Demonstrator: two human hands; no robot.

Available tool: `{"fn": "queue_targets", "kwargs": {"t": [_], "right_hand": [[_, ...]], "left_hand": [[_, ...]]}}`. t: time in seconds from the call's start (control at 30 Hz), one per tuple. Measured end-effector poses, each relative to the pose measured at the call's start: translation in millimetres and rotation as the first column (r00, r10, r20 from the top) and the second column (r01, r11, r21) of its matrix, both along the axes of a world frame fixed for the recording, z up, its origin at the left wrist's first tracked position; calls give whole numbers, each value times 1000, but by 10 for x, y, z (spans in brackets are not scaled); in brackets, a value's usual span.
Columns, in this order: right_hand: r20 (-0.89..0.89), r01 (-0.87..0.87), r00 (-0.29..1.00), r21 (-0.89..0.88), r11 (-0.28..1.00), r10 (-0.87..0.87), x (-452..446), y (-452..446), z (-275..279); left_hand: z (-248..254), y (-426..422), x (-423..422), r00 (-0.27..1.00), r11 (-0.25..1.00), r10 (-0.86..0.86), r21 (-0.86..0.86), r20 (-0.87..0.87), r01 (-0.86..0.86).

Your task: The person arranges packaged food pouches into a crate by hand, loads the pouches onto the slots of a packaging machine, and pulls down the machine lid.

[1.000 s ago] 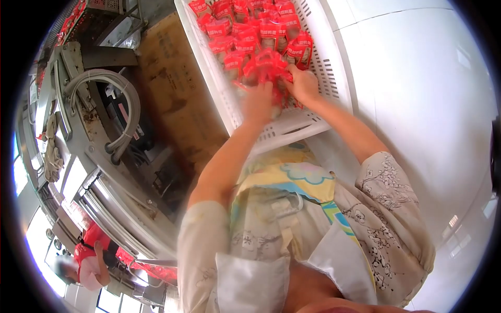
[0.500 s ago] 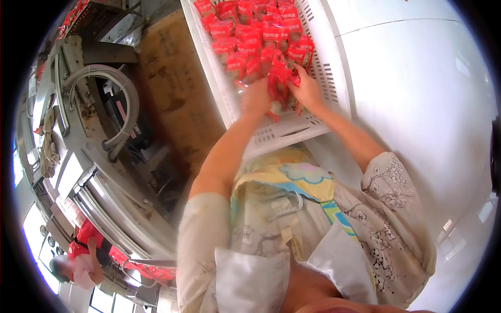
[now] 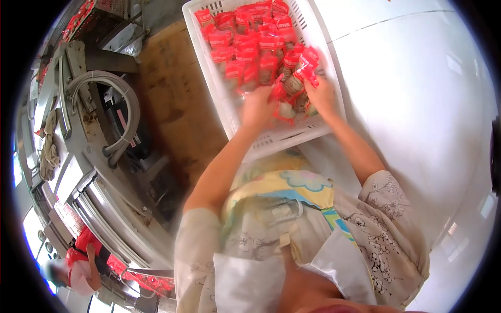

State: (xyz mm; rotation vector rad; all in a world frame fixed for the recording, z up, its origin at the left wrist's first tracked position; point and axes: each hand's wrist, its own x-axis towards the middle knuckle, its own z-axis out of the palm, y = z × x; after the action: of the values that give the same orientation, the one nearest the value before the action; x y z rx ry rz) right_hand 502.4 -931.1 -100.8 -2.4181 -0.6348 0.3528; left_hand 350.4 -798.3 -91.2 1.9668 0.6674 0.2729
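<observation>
red packets (image 3: 285, 109) lie between left hand (image 3: 257, 108), grip unclear, and right hand (image 3: 322, 98), gripping one.

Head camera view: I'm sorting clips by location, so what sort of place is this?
Probably a packing workshop, judging by the white crate of red-and-clear packets, the metal machinery nearby and another person in the background.

The print on the red packets (image 3: 259, 44) is too small to read, the blurred left hand (image 3: 257, 108) has its fingertips hidden, and the picture's top edge cuts off the far rim of the white crate (image 3: 289, 141).
</observation>
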Motion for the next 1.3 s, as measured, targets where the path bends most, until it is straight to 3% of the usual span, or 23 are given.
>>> {"fn": "queue_targets", "kwargs": {"t": [0.23,0.33,0.43,0.53,0.57,0.67,0.77,0.87,0.9,1.03,1.13,1.27,1.3], "right_hand": [[53,-195,980,50,980,192,-123,-34,-192],[142,-248,961,60,967,237,-275,-136,-132],[-39,-63,997,76,995,66,-315,-159,185],[-36,22,999,254,967,-13,-331,-143,527],[-31,48,999,282,958,-41,-317,-108,678],[21,93,993,418,904,-112,-189,9,907],[-9,106,994,426,899,-113,-152,116,1039],[56,58,995,391,919,-86,-180,226,1138],[67,61,993,404,913,-97,-233,252,1194],[0,47,999,484,874,-54,-381,394,1421],[-2,-33,999,506,862,40,-710,661,1707],[110,-206,978,402,892,176,-1511,1124,1925],[56,-254,965,453,854,257,-1789,1271,1921]], "left_hand": [[45,-52,-160,997,993,-7,-117,-77,-2],[-61,-69,-343,1000,998,12,67,-15,-11],[92,-47,-406,996,1000,9,26,-85,-7],[245,42,-452,997,993,72,94,20,-73],[310,74,-420,988,991,127,38,91,-131],[759,238,-346,977,975,197,-118,75,-188],[1082,367,-493,939,950,265,-224,218,-216],[1184,521,-683,936,936,323,-196,141,-294],[1316,532,-798,909,911,350,-306,224,-275],[1363,744,-1131,864,863,417,-422,282,-279],[1366,937,-1500,835,856,454,-411,309,-314],[1398,1140,-2401,701,775,577,-553,420,-306],[1353,1195,-2734,693,793,586,-472,420,-385]]}}
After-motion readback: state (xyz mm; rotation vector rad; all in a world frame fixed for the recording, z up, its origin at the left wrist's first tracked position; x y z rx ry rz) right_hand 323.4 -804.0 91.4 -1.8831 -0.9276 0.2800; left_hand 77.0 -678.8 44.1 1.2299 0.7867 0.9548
